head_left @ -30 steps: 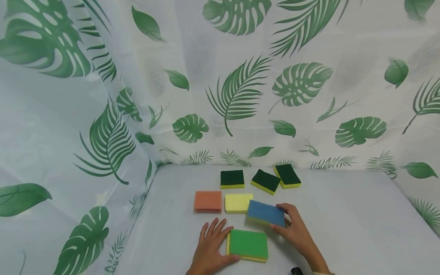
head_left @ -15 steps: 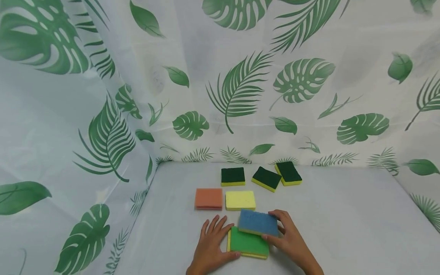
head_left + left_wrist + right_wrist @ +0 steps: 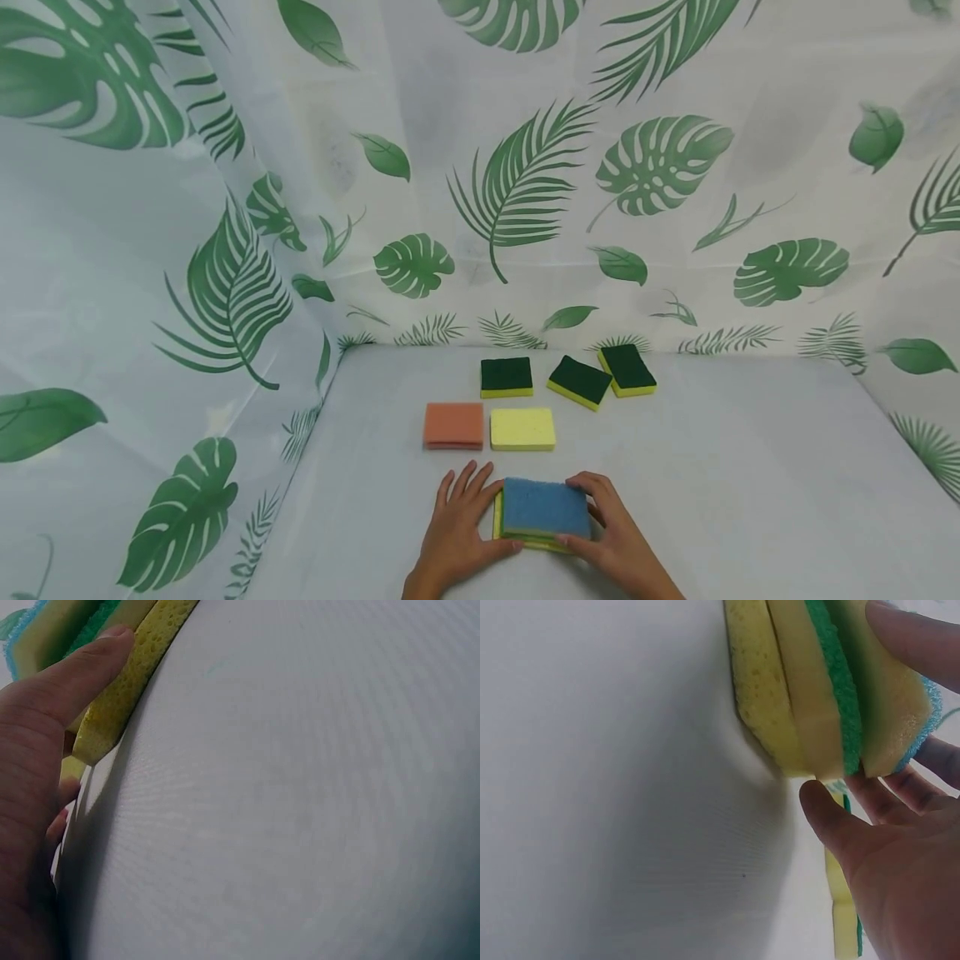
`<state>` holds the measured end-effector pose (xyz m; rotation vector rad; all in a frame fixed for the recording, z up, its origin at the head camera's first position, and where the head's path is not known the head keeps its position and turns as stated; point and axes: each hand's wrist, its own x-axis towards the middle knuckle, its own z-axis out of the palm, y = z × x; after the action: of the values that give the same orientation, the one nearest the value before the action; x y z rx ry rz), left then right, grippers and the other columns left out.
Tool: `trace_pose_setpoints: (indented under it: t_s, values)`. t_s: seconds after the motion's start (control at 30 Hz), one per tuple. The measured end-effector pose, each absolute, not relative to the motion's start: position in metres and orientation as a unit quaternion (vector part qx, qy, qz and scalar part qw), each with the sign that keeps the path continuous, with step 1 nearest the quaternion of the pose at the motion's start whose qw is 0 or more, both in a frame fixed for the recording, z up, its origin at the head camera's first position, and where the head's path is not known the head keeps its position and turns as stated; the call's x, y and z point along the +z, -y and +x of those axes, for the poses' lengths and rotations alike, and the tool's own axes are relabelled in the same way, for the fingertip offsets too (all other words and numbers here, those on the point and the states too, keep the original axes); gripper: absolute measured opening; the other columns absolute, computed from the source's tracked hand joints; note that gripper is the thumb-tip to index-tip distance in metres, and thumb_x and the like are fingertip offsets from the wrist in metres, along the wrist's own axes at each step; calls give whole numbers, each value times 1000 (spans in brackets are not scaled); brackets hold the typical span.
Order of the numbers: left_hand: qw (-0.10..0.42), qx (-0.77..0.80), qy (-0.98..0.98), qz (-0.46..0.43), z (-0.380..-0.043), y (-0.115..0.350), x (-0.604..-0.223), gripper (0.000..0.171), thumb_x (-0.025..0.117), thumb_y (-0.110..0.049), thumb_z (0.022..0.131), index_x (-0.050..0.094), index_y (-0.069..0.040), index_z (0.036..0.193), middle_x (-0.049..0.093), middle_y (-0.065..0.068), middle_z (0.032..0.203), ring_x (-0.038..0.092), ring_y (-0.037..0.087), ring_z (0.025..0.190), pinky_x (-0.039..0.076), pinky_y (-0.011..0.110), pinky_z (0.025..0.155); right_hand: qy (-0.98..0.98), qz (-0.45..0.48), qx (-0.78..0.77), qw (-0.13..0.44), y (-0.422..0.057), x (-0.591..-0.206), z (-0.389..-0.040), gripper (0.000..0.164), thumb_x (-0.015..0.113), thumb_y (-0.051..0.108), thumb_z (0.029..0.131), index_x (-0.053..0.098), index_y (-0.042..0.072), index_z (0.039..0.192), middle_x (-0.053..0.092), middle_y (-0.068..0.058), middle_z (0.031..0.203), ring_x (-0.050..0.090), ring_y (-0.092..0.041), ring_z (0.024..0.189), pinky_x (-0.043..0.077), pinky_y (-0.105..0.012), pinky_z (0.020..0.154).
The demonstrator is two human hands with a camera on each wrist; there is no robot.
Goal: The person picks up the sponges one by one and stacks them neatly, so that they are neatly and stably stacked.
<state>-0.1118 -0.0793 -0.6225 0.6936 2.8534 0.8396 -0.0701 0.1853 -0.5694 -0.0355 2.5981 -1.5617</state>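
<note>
My right hand (image 3: 617, 537) holds a blue-topped sponge (image 3: 546, 505) by its right end, thumb in front and fingers behind. The sponge lies over a green-topped sponge (image 3: 838, 690), a wedge-shaped gap showing between them in the right wrist view. Under the green one is a porous yellow sponge (image 3: 759, 682) on the table. At the left end of the stack, my left hand (image 3: 456, 533) grips the lower sponges, its thumb (image 3: 94, 667) along the front edge and its index finger at the back corner. The other left fingers are spread.
Behind the stack lie an orange sponge (image 3: 453, 425) and a pale yellow sponge (image 3: 522, 429). Farther back sit three dark green and yellow sponges, one left (image 3: 506, 377), one middle (image 3: 580, 382), one right (image 3: 628, 369). A leaf-patterned curtain (image 3: 540, 317) borders the white table (image 3: 750, 467).
My right hand has carried the blue-topped sponge left and toward me, from beside the pale yellow sponge to over the green-topped one. My left hand has stayed at the stack.
</note>
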Motion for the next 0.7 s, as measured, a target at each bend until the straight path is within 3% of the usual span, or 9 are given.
trace_pose_setpoints:
  t_s: [0.2,0.7]
  values:
    - [48,272,-934,225,-112,79,-621,96,59,-90,84,60,-24,154,42,-1,169,25,27,160,12,62,129,-858,-16,-512,47,-182,-573,-66,78,96,17,81,54,12,147,51,-8,152,48,-38,143,46,-66,111]
    - [52,279,-933,223,-113,80,-622,99,56,-92,84,56,-26,157,42,-1,169,26,28,160,12,64,128,-850,0,-522,78,-179,-578,-65,83,93,30,85,49,16,154,50,-11,158,47,-37,144,43,-63,116]
